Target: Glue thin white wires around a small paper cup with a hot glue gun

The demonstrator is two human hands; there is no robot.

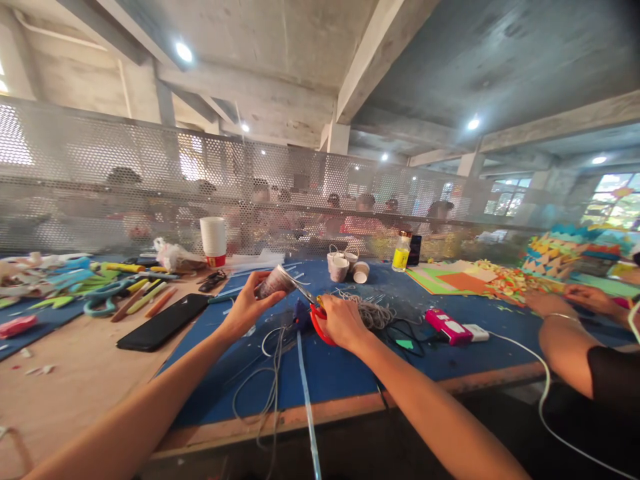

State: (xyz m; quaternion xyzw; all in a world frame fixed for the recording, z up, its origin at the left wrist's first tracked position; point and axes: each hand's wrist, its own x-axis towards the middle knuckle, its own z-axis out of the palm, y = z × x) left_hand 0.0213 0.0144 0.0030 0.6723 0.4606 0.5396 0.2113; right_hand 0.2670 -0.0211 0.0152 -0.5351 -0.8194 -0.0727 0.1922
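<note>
My left hand (249,303) is closed around a small patterned paper cup (275,283), tilted with its mouth to the right. In my right hand (343,321) are red-handled scissors (320,325), their blades reaching toward the cup's rim. Whether the blades touch the paper I cannot tell. Just beyond my hands stand similar small paper cups (339,269), some with string handles, and one cup (361,272) lies on its side. Grey cord (373,312) is heaped to the right of my right hand, and loose strands hang over the table's front edge.
A black phone (164,322) lies at left beside clay-coloured sticks and tools. Stacked white cups (213,239) and a yellow-labelled bottle (401,252) stand at the back. A pink device (447,327) with a white cable sits at right, near another person's arm (565,340) and coloured paper (450,279).
</note>
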